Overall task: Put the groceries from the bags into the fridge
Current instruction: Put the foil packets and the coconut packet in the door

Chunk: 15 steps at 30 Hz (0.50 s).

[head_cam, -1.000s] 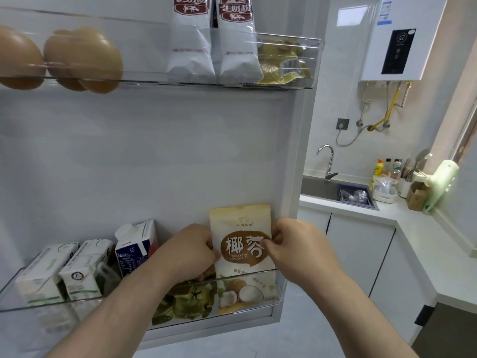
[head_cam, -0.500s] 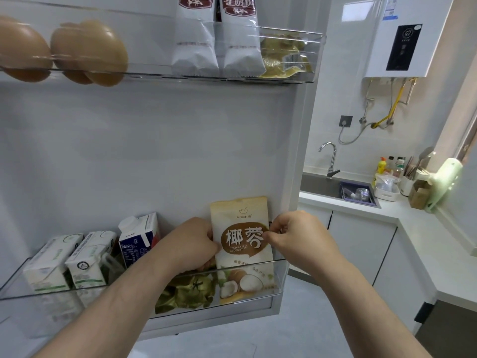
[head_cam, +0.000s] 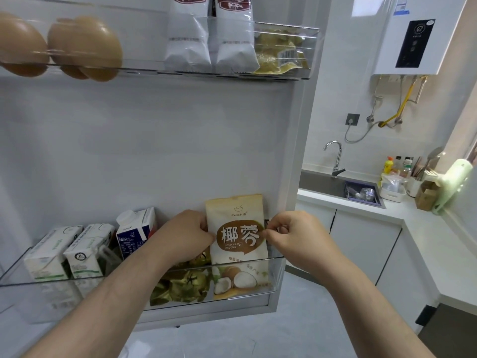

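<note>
Both hands, left hand (head_cam: 185,236) and right hand (head_cam: 291,236), fingers pinching the cream-and-brown coconut pouch (head_cam: 238,244); seat it upright in the clear plastic door shelf (head_cam: 277,273) before releasing.

Site: a home kitchen, which I am viewing from the open fridge door (head_cam: 180,151).
I am facing clear door shelves (head_cam: 77,279) that are carrying eggs (head_cam: 85,47) and milk cartons (head_cam: 85,251). To my right, a steel sink (head_cam: 322,183) with a curved faucet (head_cam: 335,158) is sitting in a white counter (head_cam: 438,241) over plain white cabinets (head_cam: 361,246). Bottles (head_cam: 387,165) are standing in the counter's back corner. A white water heater (head_cam: 402,34) is hanging on the wall above the sink, with a yellow hose (head_cam: 406,96) trailing beneath it.
</note>
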Motion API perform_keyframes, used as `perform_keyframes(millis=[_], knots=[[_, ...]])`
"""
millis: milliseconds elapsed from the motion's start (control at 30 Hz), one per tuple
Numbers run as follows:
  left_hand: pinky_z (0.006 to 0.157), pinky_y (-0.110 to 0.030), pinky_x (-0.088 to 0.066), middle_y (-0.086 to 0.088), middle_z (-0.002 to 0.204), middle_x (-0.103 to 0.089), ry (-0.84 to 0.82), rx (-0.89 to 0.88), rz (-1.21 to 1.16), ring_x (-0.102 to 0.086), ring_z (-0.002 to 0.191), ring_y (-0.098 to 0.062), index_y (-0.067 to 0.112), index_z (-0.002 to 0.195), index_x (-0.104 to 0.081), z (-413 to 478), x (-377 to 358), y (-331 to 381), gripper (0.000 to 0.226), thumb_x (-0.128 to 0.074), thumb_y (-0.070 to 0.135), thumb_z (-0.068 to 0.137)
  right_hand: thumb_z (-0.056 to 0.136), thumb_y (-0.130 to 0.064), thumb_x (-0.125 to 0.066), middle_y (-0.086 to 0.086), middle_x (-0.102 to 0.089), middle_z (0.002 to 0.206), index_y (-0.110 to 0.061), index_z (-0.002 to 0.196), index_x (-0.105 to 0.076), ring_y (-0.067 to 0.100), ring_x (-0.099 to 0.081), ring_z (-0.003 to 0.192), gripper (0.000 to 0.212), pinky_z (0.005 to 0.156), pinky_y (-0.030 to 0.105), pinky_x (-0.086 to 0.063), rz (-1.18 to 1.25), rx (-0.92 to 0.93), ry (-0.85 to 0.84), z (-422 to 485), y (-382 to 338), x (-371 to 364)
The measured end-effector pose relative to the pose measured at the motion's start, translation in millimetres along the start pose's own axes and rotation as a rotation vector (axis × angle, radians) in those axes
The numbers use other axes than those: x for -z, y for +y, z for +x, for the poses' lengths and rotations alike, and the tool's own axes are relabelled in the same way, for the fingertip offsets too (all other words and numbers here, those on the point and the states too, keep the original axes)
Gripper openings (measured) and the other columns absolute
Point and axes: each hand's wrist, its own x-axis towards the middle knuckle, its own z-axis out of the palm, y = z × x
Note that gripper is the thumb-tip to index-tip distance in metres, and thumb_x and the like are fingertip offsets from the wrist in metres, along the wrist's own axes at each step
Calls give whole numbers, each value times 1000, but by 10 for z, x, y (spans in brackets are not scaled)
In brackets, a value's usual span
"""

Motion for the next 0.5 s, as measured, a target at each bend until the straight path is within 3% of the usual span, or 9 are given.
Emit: perform_keyframes(millis=[67, 133, 267, 400, 500], knots=[[64, -32, -51, -14, 84, -71, 60, 6, 36, -59, 64, -15, 4, 86, -67, -25, 22, 4, 23, -58, 25, 88, 90, -34, -66, -16, -55, 65, -26, 86, -72, 3, -52, 63, 11, 54, 15, -35, 24, 35, 21, -23, 15, 26], [68, -30, -51, -10, 93, -70, 136, 12, 113, -63, 76, -16, 8, 94, -68, -77, 49, 1, 28, -56, 33, 89, 90, -34, -65, -15, -55, 66, -26, 88, -71, 3, -52, 65, 10, 56, 16, -38, 25, 85, 33, -49, 20, 55], [78, -28, -49, 14, 97, -62, 254, -36, 122, -58, 89, -4, 28, 108, -63, -301, 93, -42, 28, -55, 48, 90, 92, -35, -62, -19, -59, 83, -29, 101, -67, 1, -55, 78, 11, 67, 17, -46, -72, 250, 27, -122, 6, 111], [87, -24, -47, 21, 104, -61, 322, -113, 30, -57, 98, 2, 37, 115, -60, -554, 80, -96, 29, -58, 48, 88, 93, -32, -62, -17, -62, 90, -26, 104, -66, 4, -56, 83, 13, 74, 23, -52, -80, 392, 27, -182, 8, 154], [82, -22, -45, 22, 105, -61, 394, -136, 26, -56, 100, 1, 42, 114, -60, -706, 41, -100, 30, -58, 48, 85, 93, -33, -60, -17, -63, 98, -27, 110, -66, 3, -55, 87, 18, 78, 22, -53, -62, 454, 10, -211, 31, 166]])
